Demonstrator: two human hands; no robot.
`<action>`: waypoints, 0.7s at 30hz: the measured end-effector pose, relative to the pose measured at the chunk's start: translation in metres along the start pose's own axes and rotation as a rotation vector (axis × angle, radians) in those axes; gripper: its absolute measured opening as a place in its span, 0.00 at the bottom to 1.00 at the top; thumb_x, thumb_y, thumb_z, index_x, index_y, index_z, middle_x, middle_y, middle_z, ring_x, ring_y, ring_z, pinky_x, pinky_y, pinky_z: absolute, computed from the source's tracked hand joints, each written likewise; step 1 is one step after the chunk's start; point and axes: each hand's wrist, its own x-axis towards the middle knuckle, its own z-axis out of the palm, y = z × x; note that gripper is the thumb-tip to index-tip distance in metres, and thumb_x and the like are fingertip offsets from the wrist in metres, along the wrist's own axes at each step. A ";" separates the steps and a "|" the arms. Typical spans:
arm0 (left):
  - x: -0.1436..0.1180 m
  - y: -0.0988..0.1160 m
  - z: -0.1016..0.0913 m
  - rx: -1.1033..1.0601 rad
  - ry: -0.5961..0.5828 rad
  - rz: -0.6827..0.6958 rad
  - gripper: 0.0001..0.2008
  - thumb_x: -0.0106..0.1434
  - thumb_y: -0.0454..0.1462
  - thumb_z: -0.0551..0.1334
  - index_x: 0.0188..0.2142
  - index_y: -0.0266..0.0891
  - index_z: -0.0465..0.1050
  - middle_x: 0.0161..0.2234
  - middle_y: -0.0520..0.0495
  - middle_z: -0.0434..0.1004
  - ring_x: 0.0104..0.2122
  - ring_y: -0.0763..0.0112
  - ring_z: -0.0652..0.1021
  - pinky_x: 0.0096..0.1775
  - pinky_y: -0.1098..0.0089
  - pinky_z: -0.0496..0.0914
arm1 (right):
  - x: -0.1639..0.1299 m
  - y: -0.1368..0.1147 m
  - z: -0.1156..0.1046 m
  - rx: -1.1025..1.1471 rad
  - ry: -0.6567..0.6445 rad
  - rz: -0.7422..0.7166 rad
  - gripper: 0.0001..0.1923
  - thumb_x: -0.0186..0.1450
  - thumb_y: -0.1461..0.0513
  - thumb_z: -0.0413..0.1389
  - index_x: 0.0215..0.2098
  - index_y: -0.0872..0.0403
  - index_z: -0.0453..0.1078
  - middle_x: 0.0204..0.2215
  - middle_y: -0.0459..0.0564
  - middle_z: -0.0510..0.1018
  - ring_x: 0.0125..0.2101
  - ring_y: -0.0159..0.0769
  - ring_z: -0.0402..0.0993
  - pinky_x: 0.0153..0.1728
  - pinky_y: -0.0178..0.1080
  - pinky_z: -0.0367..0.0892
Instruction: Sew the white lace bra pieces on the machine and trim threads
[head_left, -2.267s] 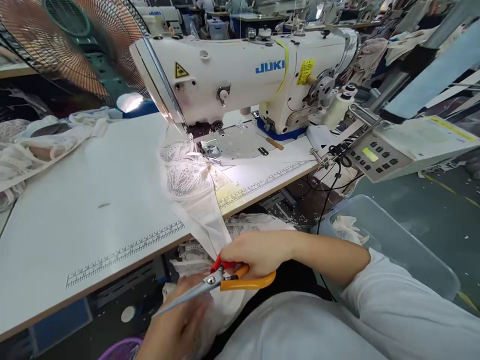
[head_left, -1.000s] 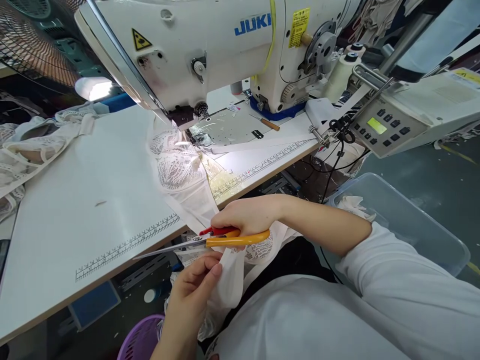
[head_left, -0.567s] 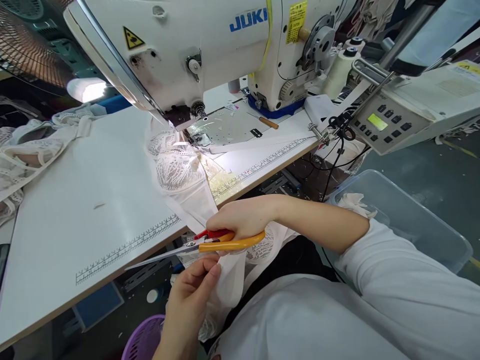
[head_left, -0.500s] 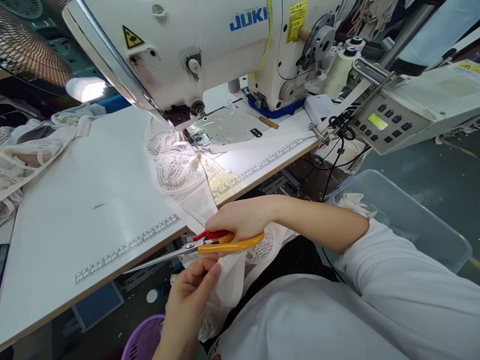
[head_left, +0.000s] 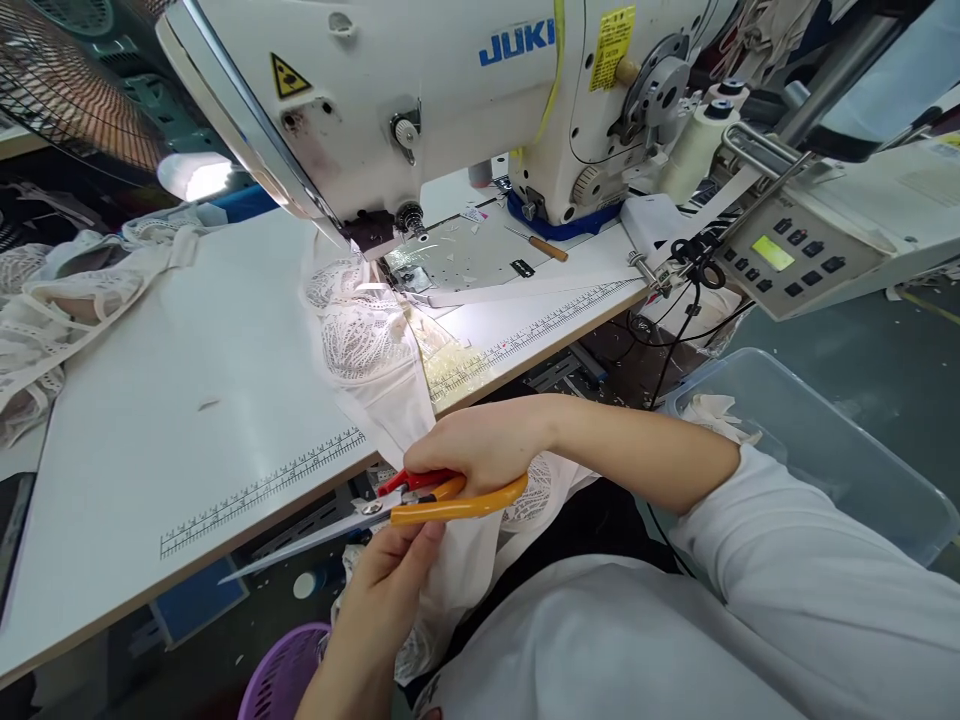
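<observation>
My right hand [head_left: 480, 450] grips scissors [head_left: 390, 508] with an orange and a red handle, their blades pointing left below the table's front edge. Just under them my left hand [head_left: 390, 585] pinches the white fabric [head_left: 469, 560] hanging into my lap. That fabric belongs to a white lace garment [head_left: 360, 340] that runs up over the table edge to the needle area of a white JUKI sewing machine [head_left: 450, 90].
The white sewing table [head_left: 187, 380] has ruler strips along its front. More lace pieces [head_left: 67, 290] are piled at the left. A control panel [head_left: 787, 255] and a clear plastic bin [head_left: 825, 450] are at the right, a purple basket [head_left: 281, 675] below, a fan [head_left: 67, 90] top left.
The scissors and my right hand have dropped slightly and the blades now point further down-left. My left hand has kept its pinch on the fabric beneath them. The view shifted a little.
</observation>
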 end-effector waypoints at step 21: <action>-0.005 0.001 -0.014 0.040 0.189 0.220 0.12 0.52 0.41 0.63 0.17 0.38 0.68 0.21 0.52 0.63 0.24 0.72 0.65 0.26 0.74 0.59 | -0.061 0.019 0.089 0.349 0.092 0.179 0.17 0.60 0.49 0.48 0.27 0.54 0.57 0.23 0.45 0.63 0.23 0.29 0.60 0.22 0.31 0.57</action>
